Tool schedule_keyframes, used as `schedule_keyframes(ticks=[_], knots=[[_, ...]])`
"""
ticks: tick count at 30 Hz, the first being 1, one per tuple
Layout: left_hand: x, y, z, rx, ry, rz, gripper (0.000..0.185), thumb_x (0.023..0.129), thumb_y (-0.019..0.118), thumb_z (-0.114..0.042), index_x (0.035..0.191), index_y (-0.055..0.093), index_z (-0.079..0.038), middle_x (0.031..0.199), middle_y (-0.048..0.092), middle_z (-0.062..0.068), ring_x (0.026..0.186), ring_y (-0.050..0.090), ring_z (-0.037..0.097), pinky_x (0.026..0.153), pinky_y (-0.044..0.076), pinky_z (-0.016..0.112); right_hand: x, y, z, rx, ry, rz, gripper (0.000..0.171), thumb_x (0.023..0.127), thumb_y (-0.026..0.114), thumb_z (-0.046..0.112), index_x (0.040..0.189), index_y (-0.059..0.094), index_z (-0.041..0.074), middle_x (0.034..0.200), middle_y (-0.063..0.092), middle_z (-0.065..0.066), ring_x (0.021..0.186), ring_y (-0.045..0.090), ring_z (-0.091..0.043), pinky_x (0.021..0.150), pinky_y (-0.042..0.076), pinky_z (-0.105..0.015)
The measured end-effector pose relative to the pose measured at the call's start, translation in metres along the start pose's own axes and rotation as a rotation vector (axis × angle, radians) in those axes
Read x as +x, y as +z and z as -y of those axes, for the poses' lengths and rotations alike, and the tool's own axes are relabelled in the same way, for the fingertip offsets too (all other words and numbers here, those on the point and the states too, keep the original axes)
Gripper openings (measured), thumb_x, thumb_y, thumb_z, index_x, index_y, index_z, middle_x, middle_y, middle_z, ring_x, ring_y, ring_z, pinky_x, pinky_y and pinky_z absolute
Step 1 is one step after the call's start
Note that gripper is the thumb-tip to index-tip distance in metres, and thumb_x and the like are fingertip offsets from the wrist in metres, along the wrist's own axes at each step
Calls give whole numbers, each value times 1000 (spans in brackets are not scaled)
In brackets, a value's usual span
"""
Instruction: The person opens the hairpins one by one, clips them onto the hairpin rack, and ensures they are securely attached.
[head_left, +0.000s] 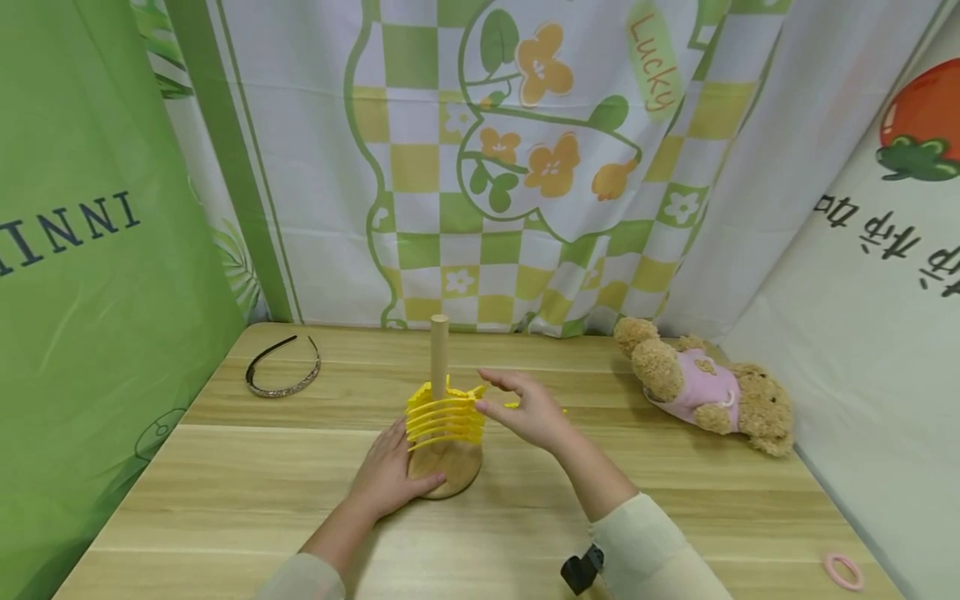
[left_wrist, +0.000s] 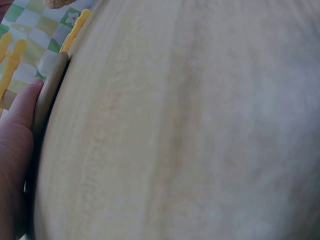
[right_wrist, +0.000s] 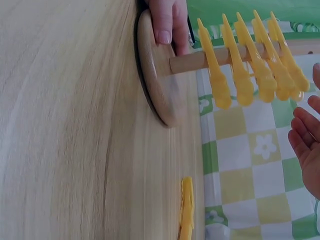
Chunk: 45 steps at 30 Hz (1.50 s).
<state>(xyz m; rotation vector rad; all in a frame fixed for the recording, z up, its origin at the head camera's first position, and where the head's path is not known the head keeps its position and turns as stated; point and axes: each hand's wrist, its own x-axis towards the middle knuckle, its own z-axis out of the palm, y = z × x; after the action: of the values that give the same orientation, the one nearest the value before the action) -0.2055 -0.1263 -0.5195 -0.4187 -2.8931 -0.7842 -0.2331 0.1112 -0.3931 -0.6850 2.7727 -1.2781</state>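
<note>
A wooden stand (head_left: pixel 460 475) has a round base and an upright dowel (head_left: pixel 439 350). Several thin, curved yellow plastic pieces (right_wrist: pixel 240 80) with rounded ends sit on the dowel, spaced one above another and raised off the base. My left hand (head_left: pixel 386 479) holds the base at its near left, thumb (right_wrist: pixel 164 32) lying over the top and fingers along the rim. My right hand (head_left: pixel 532 412) is at the right of the stacked pieces, its fingers spread and nothing held between them. Behind that hand, another yellow piece (right_wrist: pixel 186 207) lies on the table, partly hidden in the head view.
A glittery headband (head_left: pixel 283 391) lies at the back left of the wooden table (head_left: pixel 225 500). On the right are a teddy bear (head_left: pixel 708 387) in pink and a pink ring (head_left: pixel 843 572) near the edge. Printed curtains (head_left: pixel 315 167) hang around the back and sides.
</note>
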Motion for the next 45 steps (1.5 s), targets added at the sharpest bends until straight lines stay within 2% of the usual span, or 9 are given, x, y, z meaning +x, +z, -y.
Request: schedule_keyframes(ticks=[7,15,20,24,26,31,37,41,45], knots=[[0,0,0,0,-7,11,95,67,50,-69,140,14,-20,146,16,4,133,18,25,109,16,45,-5,-15,-25,60,44,-60,51,79,52,50,122,48,26,127,48,2,117,43,-21,96,39,-43],[0,2,0,-2,-7,-1,95,66,50,-70,139,18,-17,144,20,7,133,19,25,109,16,43,-13,-27,-72,64,208,-90,55,78,53,49,124,47,20,129,47,-3,120,40,-28,98,35,-47],[1,3,2,15,-17,16,96,66,47,-72,140,15,-18,145,17,7,133,17,25,109,15,43,-18,-28,-97,51,288,-83,57,78,55,48,125,45,18,131,44,-7,122,37,-30,101,31,-48],[1,3,2,20,-21,21,97,66,46,-73,140,14,-18,145,16,6,133,17,25,109,15,43,-21,-25,-112,57,336,-56,61,78,57,43,130,40,14,135,38,-10,123,35,-33,100,33,-47],[1,3,2,21,-23,21,98,66,45,-73,140,14,-17,146,16,7,133,17,25,109,15,44,-22,-23,-119,69,358,-55,62,78,60,37,131,38,13,135,39,-11,122,37,-33,99,35,-45],[0,3,2,25,-29,23,98,66,44,-74,140,13,-17,146,16,6,133,17,25,109,16,44,-23,-17,-137,71,410,-73,64,74,66,34,129,41,13,131,44,-10,121,40,-27,101,33,-41],[1,2,1,13,-16,13,96,67,46,-72,139,16,-18,145,18,6,133,17,24,109,15,44,-23,-16,-146,-45,361,-60,64,73,66,35,127,43,10,131,43,-11,122,38,-29,102,31,-43],[1,1,0,6,-5,10,94,68,47,-71,139,17,-17,145,19,7,133,16,25,109,14,44,-24,-16,-148,-138,321,-72,59,74,66,35,123,47,9,125,48,-12,118,42,-29,99,34,-44],[0,1,0,7,-7,4,94,67,48,-70,139,18,-17,145,19,7,133,17,25,109,15,44,-24,-15,-149,-181,317,-87,54,73,66,35,119,52,9,120,52,-11,114,44,-29,97,36,-44]])
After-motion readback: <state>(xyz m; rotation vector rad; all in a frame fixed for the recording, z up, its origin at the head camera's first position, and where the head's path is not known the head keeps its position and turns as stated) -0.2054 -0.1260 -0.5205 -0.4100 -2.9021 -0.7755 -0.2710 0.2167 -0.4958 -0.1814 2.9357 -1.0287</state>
